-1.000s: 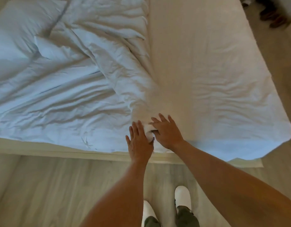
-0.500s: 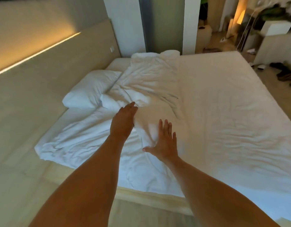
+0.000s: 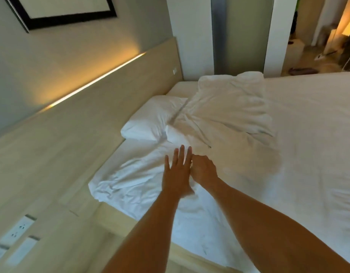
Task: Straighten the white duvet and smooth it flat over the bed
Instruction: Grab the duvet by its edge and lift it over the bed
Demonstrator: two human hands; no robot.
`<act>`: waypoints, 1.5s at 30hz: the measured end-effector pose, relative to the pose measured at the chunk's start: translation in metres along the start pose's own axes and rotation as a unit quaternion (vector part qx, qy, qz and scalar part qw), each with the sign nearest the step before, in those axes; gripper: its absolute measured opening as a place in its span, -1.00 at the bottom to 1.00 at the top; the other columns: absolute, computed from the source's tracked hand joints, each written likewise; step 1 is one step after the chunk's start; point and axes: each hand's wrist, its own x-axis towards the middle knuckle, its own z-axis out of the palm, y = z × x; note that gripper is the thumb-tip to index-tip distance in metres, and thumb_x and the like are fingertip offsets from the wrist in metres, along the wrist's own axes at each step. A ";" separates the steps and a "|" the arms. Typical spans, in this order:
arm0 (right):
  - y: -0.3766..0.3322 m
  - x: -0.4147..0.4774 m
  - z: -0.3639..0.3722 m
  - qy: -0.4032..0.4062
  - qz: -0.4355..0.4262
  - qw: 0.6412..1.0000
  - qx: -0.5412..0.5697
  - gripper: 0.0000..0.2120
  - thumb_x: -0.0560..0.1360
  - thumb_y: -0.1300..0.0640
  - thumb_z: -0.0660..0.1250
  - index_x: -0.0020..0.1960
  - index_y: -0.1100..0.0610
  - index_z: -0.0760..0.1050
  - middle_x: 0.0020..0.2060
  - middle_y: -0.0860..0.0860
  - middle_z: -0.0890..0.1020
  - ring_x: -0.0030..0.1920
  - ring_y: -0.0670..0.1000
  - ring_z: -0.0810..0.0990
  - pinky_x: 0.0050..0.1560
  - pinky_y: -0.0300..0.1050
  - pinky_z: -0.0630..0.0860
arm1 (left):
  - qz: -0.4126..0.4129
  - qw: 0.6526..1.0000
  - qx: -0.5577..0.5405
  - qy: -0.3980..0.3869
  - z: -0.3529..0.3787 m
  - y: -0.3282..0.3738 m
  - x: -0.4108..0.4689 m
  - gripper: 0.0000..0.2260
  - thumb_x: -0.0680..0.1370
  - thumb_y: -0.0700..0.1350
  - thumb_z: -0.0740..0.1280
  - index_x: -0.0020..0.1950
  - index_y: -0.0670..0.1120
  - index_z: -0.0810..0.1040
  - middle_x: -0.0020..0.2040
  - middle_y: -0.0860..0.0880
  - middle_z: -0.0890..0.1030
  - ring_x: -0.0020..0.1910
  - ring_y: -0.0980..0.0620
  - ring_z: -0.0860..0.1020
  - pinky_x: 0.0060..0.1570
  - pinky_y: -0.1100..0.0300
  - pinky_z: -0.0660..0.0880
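Plainly little of the job is done. The crumpled white fabric duvet (image 3: 229, 115) lies heaped on one part of the wide white-sheeted bed (image 3: 318, 134). It covers a band from the near corner at about 7 o'clock up to the far edge near 12 o'clock, beside the pale wooden headboard (image 3: 71, 134). From 1 to 4 o'clock the flat white fitted sheet (image 3: 308, 184) shows bare, so I judge most of the mattress is yet to be covered. Deep folds and ridges cross the heap, and one layer is doubled back on itself near the plump white rectangular pillow (image 3: 150, 119) at 11 o'clock.

As it lies, the long axis of the duvet runs from 7 to 12 o'clock, along the headboard and across the bed's width. Its loose edge faces 3 o'clock, toward the uncovered side. It must be drawn that way, then flattened.

At the picture's centre the left hand (image 3: 178, 172) has straight, spread fingers over the cloth. The right hand (image 3: 204, 170), just beside it and touching, has fingers curled down into the duvet, seemingly pinching a fold.
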 end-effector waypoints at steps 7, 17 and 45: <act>-0.012 0.078 0.077 0.019 0.007 0.999 -0.025 -0.22 0.51 0.16 0.31 0.59 0.06 -0.04 0.56 0.06 0.12 0.55 0.14 0.04 0.51 0.18 0.03 | 0.012 0.988 -0.070 0.134 0.068 -0.106 0.088 -0.33 0.20 -0.47 0.50 0.32 -0.29 0.50 0.17 -0.23 0.61 0.13 -0.27 0.60 0.03 -0.11 0.59; -0.119 0.139 0.160 -0.019 0.016 0.998 -0.062 -0.13 0.46 0.38 0.20 0.58 0.10 -0.26 0.56 0.12 -0.22 0.54 0.19 -0.26 0.47 0.34 -0.13 | 0.297 0.927 0.147 0.173 0.044 -0.323 0.159 -0.51 0.46 -0.38 0.33 0.38 -0.15 0.48 0.43 -0.15 0.42 0.44 -0.31 0.30 0.42 -0.25 0.07; -0.242 0.169 0.494 -0.366 0.082 0.918 -0.133 -0.01 0.43 0.44 0.14 0.52 -0.12 -0.43 0.48 0.07 -0.47 0.50 0.17 -0.41 0.46 0.35 -0.18 | 0.160 0.981 -0.101 -0.048 0.366 -0.618 0.087 -0.26 0.41 -0.52 0.07 0.56 -0.08 0.19 0.55 -0.10 0.19 0.53 -0.20 0.13 0.44 -0.17 0.22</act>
